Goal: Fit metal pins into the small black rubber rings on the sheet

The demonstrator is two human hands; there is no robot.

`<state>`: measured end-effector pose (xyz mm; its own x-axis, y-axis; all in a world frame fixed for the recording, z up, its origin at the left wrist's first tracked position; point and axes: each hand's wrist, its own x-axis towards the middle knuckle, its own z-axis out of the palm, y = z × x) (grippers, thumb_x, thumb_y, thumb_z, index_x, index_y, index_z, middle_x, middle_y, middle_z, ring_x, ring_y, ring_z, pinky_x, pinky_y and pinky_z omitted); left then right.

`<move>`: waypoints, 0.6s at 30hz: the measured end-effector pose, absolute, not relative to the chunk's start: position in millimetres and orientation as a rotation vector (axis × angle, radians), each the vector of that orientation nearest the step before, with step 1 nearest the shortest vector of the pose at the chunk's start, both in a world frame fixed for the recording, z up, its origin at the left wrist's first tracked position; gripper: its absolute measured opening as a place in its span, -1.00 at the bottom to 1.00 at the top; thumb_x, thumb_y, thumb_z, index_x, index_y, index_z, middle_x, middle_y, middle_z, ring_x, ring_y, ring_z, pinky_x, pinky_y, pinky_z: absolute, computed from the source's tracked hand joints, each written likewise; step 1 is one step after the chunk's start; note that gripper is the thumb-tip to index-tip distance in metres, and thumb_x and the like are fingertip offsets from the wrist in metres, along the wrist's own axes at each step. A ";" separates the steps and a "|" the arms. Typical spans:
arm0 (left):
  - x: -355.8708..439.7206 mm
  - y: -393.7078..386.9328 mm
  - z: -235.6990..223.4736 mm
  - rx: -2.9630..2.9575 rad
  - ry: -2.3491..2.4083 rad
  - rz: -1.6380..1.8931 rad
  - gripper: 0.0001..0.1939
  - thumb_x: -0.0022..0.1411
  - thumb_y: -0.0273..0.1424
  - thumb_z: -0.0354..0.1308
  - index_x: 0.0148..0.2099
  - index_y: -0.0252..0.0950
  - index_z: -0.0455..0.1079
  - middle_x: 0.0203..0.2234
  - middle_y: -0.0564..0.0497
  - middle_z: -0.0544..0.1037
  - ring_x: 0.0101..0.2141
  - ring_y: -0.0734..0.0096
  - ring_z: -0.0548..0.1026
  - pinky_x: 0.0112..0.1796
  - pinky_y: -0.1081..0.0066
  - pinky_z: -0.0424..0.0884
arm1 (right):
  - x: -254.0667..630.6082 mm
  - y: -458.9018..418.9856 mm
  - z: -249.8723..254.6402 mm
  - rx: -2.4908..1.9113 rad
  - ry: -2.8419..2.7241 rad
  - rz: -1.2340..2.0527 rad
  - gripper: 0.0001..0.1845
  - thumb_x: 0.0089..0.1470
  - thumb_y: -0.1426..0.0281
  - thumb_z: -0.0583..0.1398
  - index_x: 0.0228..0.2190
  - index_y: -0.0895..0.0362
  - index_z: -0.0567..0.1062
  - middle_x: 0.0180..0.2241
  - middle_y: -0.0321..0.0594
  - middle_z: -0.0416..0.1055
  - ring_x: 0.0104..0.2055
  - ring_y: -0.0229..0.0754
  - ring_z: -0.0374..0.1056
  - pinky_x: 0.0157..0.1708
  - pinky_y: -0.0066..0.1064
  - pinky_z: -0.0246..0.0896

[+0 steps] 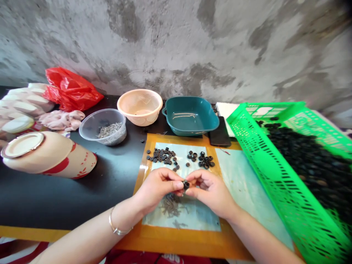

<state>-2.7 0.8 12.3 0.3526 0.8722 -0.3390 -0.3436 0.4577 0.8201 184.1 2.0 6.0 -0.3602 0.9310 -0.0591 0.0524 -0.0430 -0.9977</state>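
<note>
Between the fingertips of both hands is a small black part (186,185) with an opening in its face. My left hand (162,185) pinches it from the left, and my right hand (210,190) grips its right side. Just beyond the hands, small black rings (162,156) with centre holes lie spread on a pale sheet (192,220). To their right sits a cluster of rounder black pieces (206,160). Below my left hand is a heap of thin metal pins (171,207), partly hidden by the fingers.
A green crate (264,176) full of black parts stands at right. Behind are a teal basin (191,115), a peach bowl (140,106), a clear bowl (103,126) of metal pins and a dark phone (219,132). Left are a large cup (52,156) and a red bag (71,90).
</note>
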 end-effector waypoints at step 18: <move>-3.7 0.2 9.5 0.812 0.865 0.846 -0.82 -0.09 -0.36 0.44 -0.48 -0.33 0.53 -0.56 0.05 0.55 -0.53 0.48 0.49 -0.41 0.47 0.39 | 192.7 5.9 19.1 -0.813 -2.099 0.762 -0.73 0.09 0.40 0.31 -0.13 0.05 0.51 -0.37 -0.25 0.56 -0.36 -0.21 0.44 -0.32 -0.35 0.38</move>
<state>-3.7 0.2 9.5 0.3888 0.8702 -0.3028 -0.2841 0.4258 0.8590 192.7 5.9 19.1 -0.5198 0.7423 0.4230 0.2979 0.6215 -0.7245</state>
